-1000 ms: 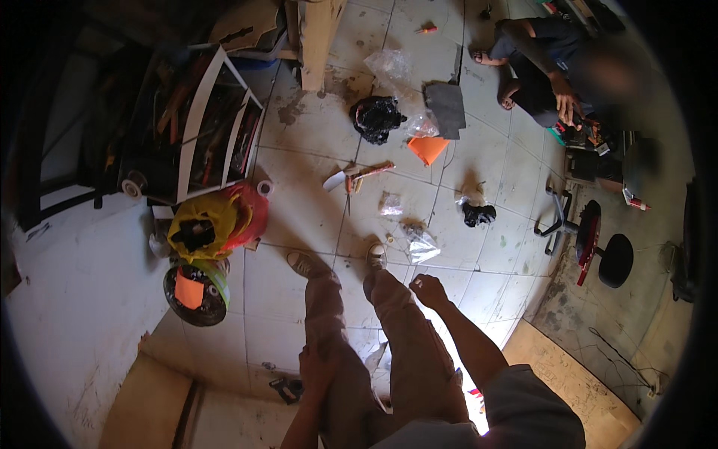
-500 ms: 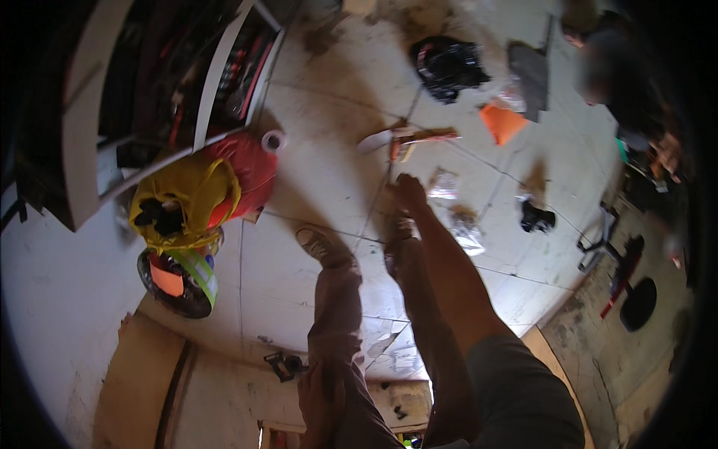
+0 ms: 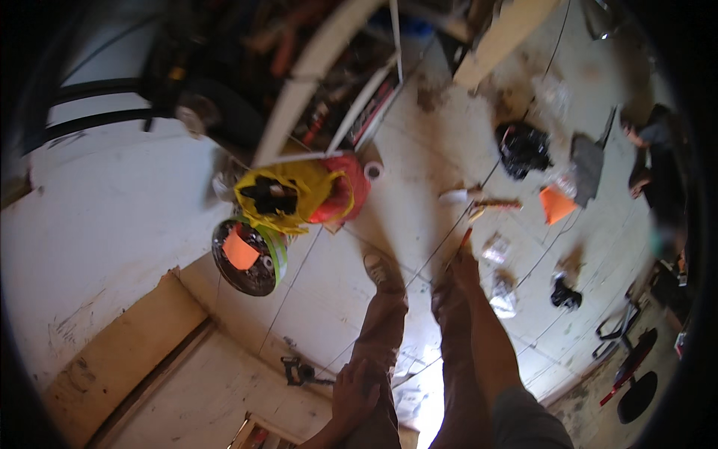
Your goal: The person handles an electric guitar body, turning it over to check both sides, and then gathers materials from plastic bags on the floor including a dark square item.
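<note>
View: the head had swung since a second ago; the yellow-and-red machine and the round spool with its green rim sat larger and nearer the middle than before; the person at the right edge had slid off toward the rim

Right hand: the right hand was still stretched out ahead over the tiled floor, as in both earlier looks; now its tip met a thin red sliver, just short of the pale-and-brown tool lying on the tiles

Right fingers: too small and blurred; whether they were pinched on the sliver or only beside it, I could not tell

Left hand: the left hand lay on the left thigh, fingers loosely apart and holding nothing; half a second ago it was not to be made out there

Where the sliver was: at the right fingertips, beside a thin cord running slantwise over the floor, well apart from the black bag and the orange piece

Feet: one shoe was planted just left of the cord; the stance looked unchanged

What it meant: by my reading the arm had held its reach while the head turned; nothing on the floor looked moved; the reach had not visibly settled on the tool

Also there: a small black tool near the left leg, untouched
</note>
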### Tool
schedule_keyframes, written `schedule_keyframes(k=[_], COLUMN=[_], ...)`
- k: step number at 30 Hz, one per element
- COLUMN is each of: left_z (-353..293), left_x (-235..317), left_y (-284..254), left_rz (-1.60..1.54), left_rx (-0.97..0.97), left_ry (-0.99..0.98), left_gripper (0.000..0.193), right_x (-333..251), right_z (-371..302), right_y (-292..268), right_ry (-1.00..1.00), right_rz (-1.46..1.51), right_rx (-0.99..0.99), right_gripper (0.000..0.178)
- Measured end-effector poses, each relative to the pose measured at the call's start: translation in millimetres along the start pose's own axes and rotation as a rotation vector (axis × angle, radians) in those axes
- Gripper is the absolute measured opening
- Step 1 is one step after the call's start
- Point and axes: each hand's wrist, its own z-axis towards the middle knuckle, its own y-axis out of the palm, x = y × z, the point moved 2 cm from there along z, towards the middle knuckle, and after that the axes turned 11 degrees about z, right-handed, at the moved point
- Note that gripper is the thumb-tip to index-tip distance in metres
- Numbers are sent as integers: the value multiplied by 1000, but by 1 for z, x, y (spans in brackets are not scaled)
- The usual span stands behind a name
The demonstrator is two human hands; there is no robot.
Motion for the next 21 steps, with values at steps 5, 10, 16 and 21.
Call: schedule_keyframes(k=[5, 10, 16, 21], left_z=[-21, -27, -32, -37], left_x=[9, 12, 7, 3], left_y=[3, 9, 27, 37], left_rz=[-83, -88, -138, -115], left_rx=[46, 77, 103, 93], left_ry=[21, 49, 18, 12], left_gripper=[68, 67, 65, 65], right_x=[-135, -266, -454, -566], right_z=[-87, -116, -147, -117], right_y=[-84, -110, -106, -92], right_ry=[-12, -203, -394, -472], right_rz=[280, 652, 742, 723], right_rx=[-74, -126, -383, -466], right_gripper=[22, 16, 19, 20])
